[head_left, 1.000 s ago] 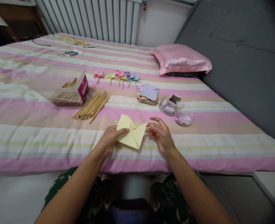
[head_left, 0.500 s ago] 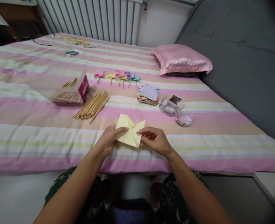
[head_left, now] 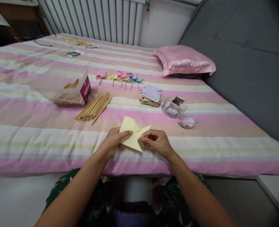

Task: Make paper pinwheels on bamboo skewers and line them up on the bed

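Pink, cream and pale green stripes cover a wide bed (head_left: 35, 138) that fills the view, with a white ribbed radiator (head_left: 92, 19) behind it and a grey padded headboard (head_left: 243, 63) along the right side. Close to the near edge of the bed, a pale yellow square of paper, partly folded into pointed flaps (head_left: 132, 135), is held just above the bedding between both hands. The left hand (head_left: 112, 143) pinches its left side, thumb on top of the sheet. The right hand (head_left: 157, 143) is closed on the sheet's right side, fingertips pressed together at a flap near the middle.

Farther back on the bed, left of centre, a loose bundle of thin wooden sticks (head_left: 93, 107) lies beside a clear plastic box with a magenta label (head_left: 69, 90) that holds more sticks. Behind these stands a row of small paper pinwheels in pink, yellow, purple and blue (head_left: 119, 77). To the right sits a stack of coloured paper squares (head_left: 151, 96), then a clear plastic tub (head_left: 172, 107) and a small round clear lid (head_left: 187, 120) just beside it. A shiny pink satin pillow (head_left: 184, 60) rests near the headboard.
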`<state>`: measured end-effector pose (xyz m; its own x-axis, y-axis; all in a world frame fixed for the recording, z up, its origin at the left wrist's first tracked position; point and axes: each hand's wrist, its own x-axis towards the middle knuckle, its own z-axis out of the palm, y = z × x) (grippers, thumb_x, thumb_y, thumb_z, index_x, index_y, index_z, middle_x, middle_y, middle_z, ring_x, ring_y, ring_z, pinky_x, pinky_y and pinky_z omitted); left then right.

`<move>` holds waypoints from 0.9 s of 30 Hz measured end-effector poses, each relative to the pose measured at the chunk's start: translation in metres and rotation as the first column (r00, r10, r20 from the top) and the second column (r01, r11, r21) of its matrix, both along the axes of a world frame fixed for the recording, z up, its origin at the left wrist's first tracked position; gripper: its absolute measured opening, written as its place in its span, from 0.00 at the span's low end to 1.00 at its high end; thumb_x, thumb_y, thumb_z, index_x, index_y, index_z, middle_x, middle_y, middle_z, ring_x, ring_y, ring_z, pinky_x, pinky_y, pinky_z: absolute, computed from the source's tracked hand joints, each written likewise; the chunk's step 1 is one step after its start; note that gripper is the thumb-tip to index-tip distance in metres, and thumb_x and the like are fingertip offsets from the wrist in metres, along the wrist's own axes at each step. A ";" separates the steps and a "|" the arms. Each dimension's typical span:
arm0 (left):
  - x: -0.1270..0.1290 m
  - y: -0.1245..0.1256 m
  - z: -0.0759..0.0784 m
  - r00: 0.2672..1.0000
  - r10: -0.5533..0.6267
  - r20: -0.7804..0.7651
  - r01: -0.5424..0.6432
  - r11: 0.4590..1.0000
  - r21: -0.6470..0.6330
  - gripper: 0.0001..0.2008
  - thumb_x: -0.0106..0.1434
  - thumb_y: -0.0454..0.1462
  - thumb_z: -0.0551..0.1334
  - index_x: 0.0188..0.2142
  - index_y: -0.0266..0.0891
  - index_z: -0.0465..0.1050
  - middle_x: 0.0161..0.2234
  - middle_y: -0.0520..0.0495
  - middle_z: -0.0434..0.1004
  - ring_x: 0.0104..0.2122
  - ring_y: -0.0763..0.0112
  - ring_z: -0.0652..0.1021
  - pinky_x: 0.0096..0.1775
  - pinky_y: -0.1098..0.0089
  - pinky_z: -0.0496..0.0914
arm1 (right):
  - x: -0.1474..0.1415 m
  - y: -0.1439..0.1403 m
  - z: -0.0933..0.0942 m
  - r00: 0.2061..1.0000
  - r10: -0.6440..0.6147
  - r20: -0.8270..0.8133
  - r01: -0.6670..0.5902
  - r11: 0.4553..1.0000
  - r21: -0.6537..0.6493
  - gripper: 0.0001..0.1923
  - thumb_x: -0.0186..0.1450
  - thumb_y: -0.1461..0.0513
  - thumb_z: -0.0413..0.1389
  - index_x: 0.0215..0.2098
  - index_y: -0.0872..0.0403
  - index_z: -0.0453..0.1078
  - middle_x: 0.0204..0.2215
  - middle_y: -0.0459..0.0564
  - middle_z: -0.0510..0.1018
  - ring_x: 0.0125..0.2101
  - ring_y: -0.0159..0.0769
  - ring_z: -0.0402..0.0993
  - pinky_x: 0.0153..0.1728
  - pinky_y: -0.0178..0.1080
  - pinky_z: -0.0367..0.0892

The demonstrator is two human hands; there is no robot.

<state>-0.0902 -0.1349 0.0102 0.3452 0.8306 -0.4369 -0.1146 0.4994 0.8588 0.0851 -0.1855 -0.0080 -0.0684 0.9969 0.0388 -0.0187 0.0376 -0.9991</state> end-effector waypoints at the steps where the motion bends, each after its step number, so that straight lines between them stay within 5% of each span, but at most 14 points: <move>1: 0.000 0.000 -0.001 1.000 -0.001 -0.003 0.001 1.000 0.007 0.14 0.44 0.36 0.69 0.31 0.30 0.76 0.25 0.43 0.79 0.22 0.71 0.75 0.25 0.74 0.66 | 0.000 0.000 0.000 1.000 -0.010 0.015 0.010 1.000 0.006 0.10 0.53 0.55 0.63 0.28 0.53 0.75 0.19 0.45 0.76 0.20 0.31 0.71 0.22 0.34 0.66; 7: 0.001 -0.001 -0.005 1.000 -0.005 -0.027 0.007 0.999 0.045 0.14 0.44 0.38 0.70 0.31 0.31 0.76 0.25 0.46 0.78 0.21 0.73 0.74 0.24 0.75 0.64 | 0.000 0.002 -0.001 0.986 -0.116 0.119 0.102 0.988 0.119 0.10 0.51 0.56 0.65 0.25 0.54 0.75 0.24 0.47 0.76 0.23 0.29 0.69 0.25 0.33 0.64; 15: 0.003 -0.003 -0.008 0.999 -0.023 -0.039 0.026 0.997 0.071 0.14 0.44 0.39 0.70 0.30 0.32 0.76 0.24 0.48 0.77 0.21 0.73 0.73 0.24 0.75 0.64 | -0.003 0.003 -0.006 0.993 -0.112 0.027 0.108 0.988 0.107 0.08 0.52 0.57 0.64 0.24 0.54 0.74 0.30 0.49 0.77 0.31 0.34 0.73 0.31 0.35 0.67; 27: 0.004 -0.004 -0.008 0.996 -0.044 -0.073 0.050 0.995 0.088 0.14 0.45 0.40 0.70 0.29 0.31 0.76 0.26 0.46 0.77 0.23 0.72 0.74 0.26 0.74 0.66 | -0.007 0.001 -0.007 0.989 -0.148 0.011 0.148 0.989 0.005 0.10 0.53 0.58 0.63 0.23 0.55 0.68 0.22 0.46 0.74 0.22 0.30 0.71 0.24 0.32 0.66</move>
<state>-0.0866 -0.1391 0.0020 0.3555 0.8511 -0.3864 -0.0299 0.4235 0.9054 0.0781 -0.1845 -0.0151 0.0792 0.9959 0.0435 -0.0015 0.0438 -0.9990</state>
